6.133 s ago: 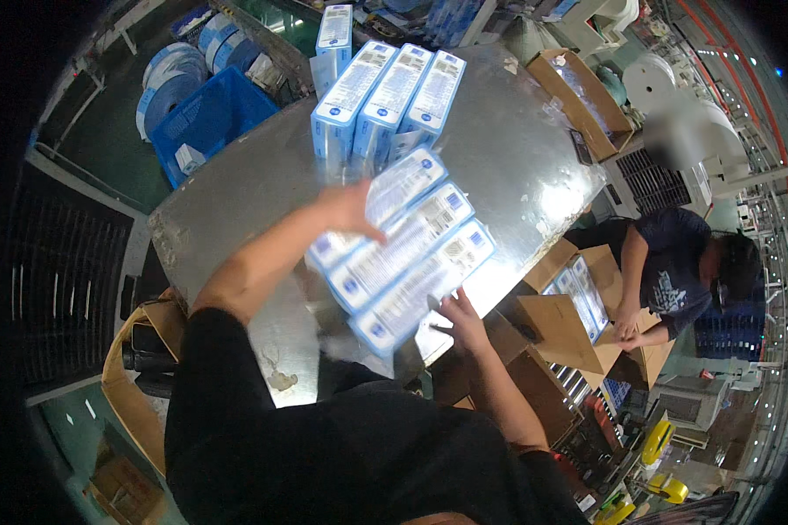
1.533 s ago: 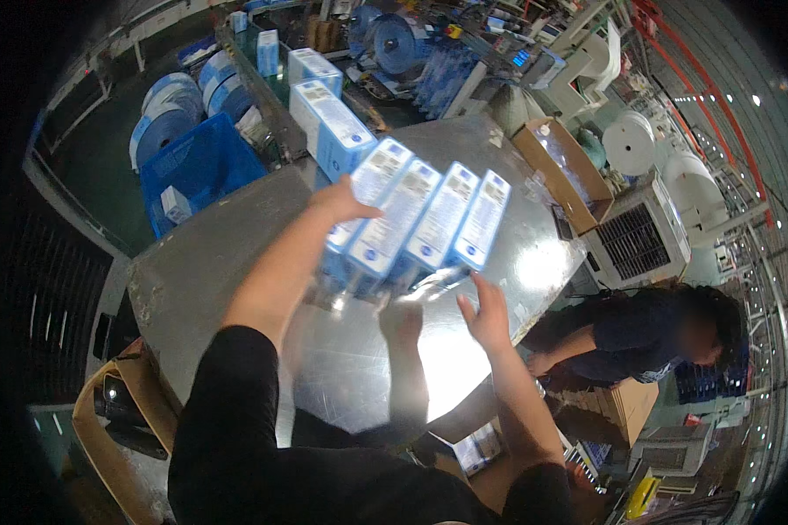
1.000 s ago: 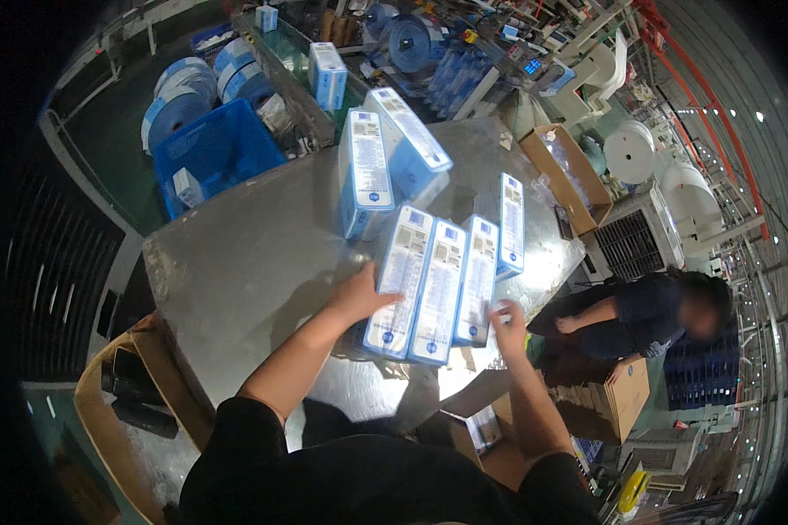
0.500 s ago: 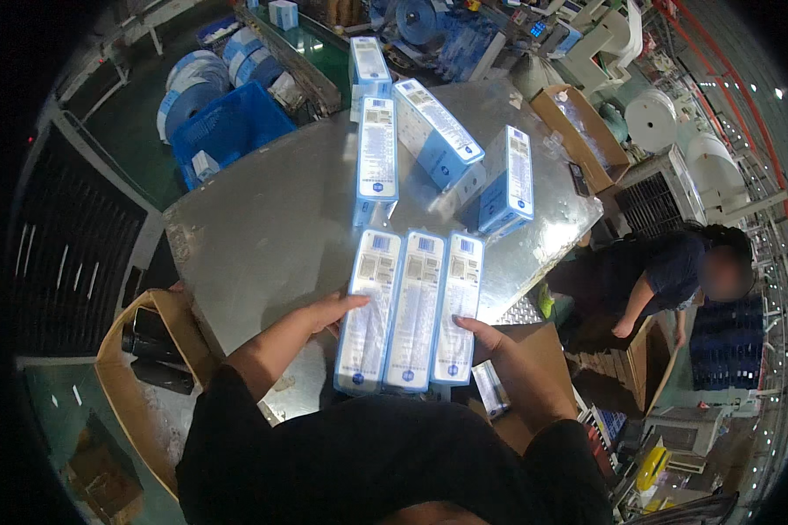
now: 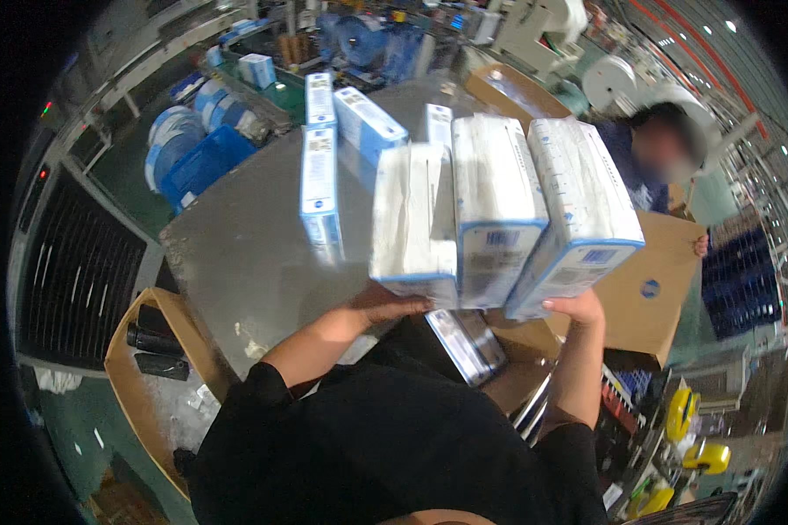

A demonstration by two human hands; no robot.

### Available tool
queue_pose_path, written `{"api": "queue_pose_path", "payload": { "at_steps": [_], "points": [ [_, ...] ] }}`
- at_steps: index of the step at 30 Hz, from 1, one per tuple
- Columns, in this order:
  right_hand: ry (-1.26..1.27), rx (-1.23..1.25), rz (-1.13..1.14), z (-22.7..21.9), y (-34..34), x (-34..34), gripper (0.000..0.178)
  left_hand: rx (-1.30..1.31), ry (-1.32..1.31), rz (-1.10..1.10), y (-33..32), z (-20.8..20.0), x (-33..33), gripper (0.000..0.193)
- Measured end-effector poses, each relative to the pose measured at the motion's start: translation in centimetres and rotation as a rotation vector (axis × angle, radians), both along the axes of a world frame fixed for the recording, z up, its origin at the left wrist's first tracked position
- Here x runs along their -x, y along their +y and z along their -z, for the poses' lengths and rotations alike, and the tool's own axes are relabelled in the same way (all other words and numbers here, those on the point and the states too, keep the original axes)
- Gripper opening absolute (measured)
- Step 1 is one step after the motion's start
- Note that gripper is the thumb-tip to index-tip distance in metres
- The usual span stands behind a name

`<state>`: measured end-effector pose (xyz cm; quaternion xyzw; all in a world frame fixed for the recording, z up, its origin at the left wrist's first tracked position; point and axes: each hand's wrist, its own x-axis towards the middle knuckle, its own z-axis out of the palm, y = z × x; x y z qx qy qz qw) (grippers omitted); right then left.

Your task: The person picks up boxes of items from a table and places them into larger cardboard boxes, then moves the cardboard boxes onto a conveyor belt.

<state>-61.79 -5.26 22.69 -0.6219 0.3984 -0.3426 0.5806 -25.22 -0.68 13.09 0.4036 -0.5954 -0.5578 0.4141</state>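
Note:
Three blue-and-white plastic-wrapped packs are held side by side off the table: a left pack [image 5: 411, 214], a middle pack [image 5: 499, 184] and a right pack [image 5: 582, 184]. My left hand [image 5: 390, 304] presses the lower left of the row, and my right hand [image 5: 578, 308] grips its lower right. Both hands are closed on the row, whose white, creased faces show on top. Below them is an open cardboard carton [image 5: 527, 350] with another pack [image 5: 467, 347] showing in it. On the metal table [image 5: 245, 254] several similar packs stand, including a near one [image 5: 320, 171].
At right, a person [image 5: 626, 153] holds a brown carton [image 5: 648, 297] close to my right arm. A cardboard box with black items [image 5: 136, 385] lies at lower left. A blue crate [image 5: 206, 166] stands beyond the table, and another carton [image 5: 517, 92] sits at its far edge.
Both hands have lifted the three packs off the table and swung them right, tipping them so other faces show. The person at right has come nearer, with a carton raised.

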Motion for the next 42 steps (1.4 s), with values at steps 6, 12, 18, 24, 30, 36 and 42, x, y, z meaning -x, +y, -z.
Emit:
{"api": "queue_pose_path", "payload": {
  "at_steps": [6,12,18,24,30,36,42],
  "points": [
    [0.109,-0.179,-0.131,4.4,7.2,9.6,0.08,-0.593,-0.038,0.424,9.2,6.3,5.6,0.062],
    [1.208,0.225,-0.064,21.1,11.5,7.3,0.095,-0.549,-0.159,0.064,6.6,6.3,4.3,0.047],
    [1.503,-0.1,-0.312,22.5,13.0,3.4,0.078,0.027,-0.673,0.083,0.3,6.4,5.5,0.075],
    [0.96,-0.125,1.06,20.8,18.5,4.5,0.026,0.297,-1.029,0.871,-3.8,9.2,7.0,0.113],
    [0.849,-0.066,0.314,21.9,11.4,3.8,0.079,0.012,-1.198,1.403,-9.6,9.4,18.0,0.11],
    [1.103,0.261,-0.295,28.0,14.7,4.1,0.109,0.059,-1.097,1.521,-6.6,12.8,14.8,0.127],
    [0.941,0.362,-0.081,32.1,9.2,8.6,0.076,0.219,-1.163,1.07,-9.5,11.3,19.5,0.106]
  ]
}}
